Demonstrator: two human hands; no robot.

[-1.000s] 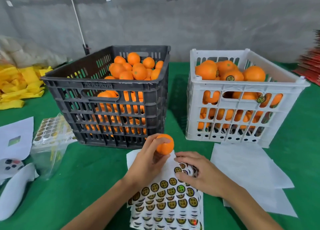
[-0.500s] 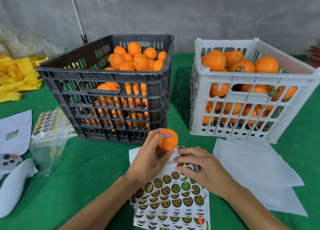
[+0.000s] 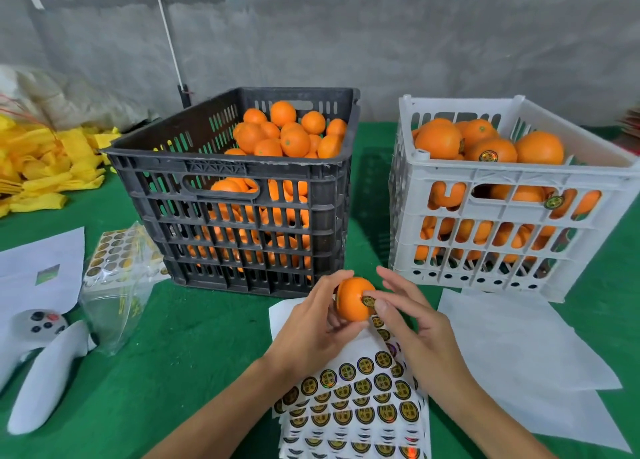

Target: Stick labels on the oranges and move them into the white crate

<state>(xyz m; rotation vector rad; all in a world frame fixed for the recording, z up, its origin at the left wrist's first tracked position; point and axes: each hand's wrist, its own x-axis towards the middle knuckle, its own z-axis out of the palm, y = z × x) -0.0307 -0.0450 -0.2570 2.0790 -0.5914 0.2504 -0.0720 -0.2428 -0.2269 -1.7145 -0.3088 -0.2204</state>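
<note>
Left hand (image 3: pixel 311 323) grips a small orange (image 3: pixel 351 301) above the near end of the label sheets (image 3: pixel 356 406), fingers curled round its left side and underside. Right hand (image 3: pixel 412 323) meets it from the right: thumb tip presses a round gold-and-black label (image 3: pixel 368 301) onto the fruit's right face, other fingers spread and relaxed, holding nothing. The orange sits in the air just in front of the black crate (image 3: pixel 239 195), between it and the sticker stack. White crate (image 3: pixel 512 195) stands to the right, well apart from the hands, already heaped with labelled oranges. Black crate is piled with bare oranges toward its right rear. Green desk (image 3: pixel 180 354) carries white backing papers (image 3: pixel 526 354) at right, a bagged sticker pack (image 3: pixel 117 268) and white controller (image 3: pixel 41 323) at left.
</note>
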